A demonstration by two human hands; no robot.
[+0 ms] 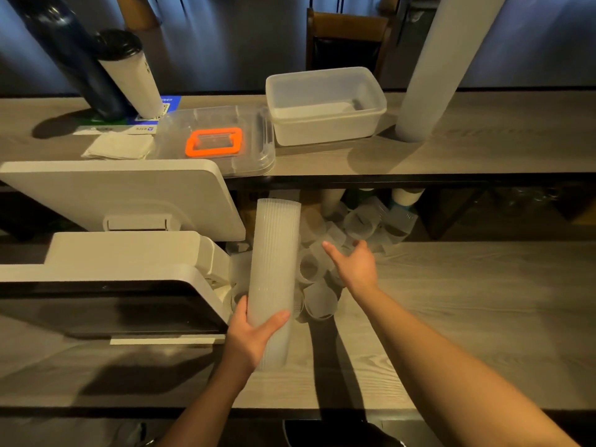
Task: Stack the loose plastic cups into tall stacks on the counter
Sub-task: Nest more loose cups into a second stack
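Observation:
A tall stack of translucent plastic cups (275, 262) stands on the wooden counter (467, 317), leaning slightly toward the back. My left hand (254, 333) grips the stack near its lower part, thumb and fingers curled round it. Behind and to the right of the stack lies a heap of loose translucent cups (325, 275), some on their sides. My right hand (353, 264) hovers over that heap with fingers spread and nothing in it.
A white point-of-sale terminal (129, 221) fills the left side, close to the stack. On the upper shelf (483, 150) sit a clear tub (325, 104), a lid with an orange handle (214, 141), a white cup stack (432, 66) and a lidded tumbler (129, 75).

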